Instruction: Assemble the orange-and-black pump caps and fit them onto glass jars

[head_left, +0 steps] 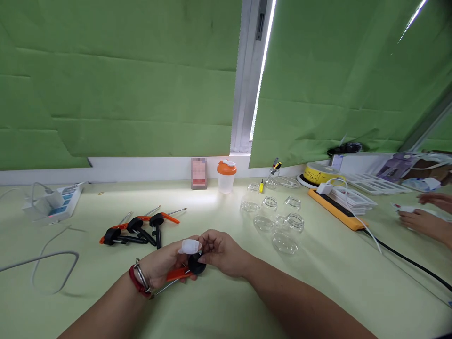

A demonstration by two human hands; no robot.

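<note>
My left hand point(167, 263), with a red band and a silver bracelet at its wrist, is wrapped round a black and orange part point(197, 264) that has a thin metal rod pointing down to the left. A small translucent white piece point(189, 246) sits at the same hand, above the black round part. My right hand point(221, 252) has its fingers pinched at the top of the black part, beside the white piece. Beyond my left hand, three similar black and orange pieces point(136, 226) with metal rods lie together on the table.
Several clear glass jars point(270, 203) stand right of centre. Behind are an orange-lidded cup point(226, 176) and a screwdriver point(262, 186). An orange power strip point(337, 209) lies right, a white one point(67, 202) left with cables. Another person's hands point(425, 221) are at the right edge.
</note>
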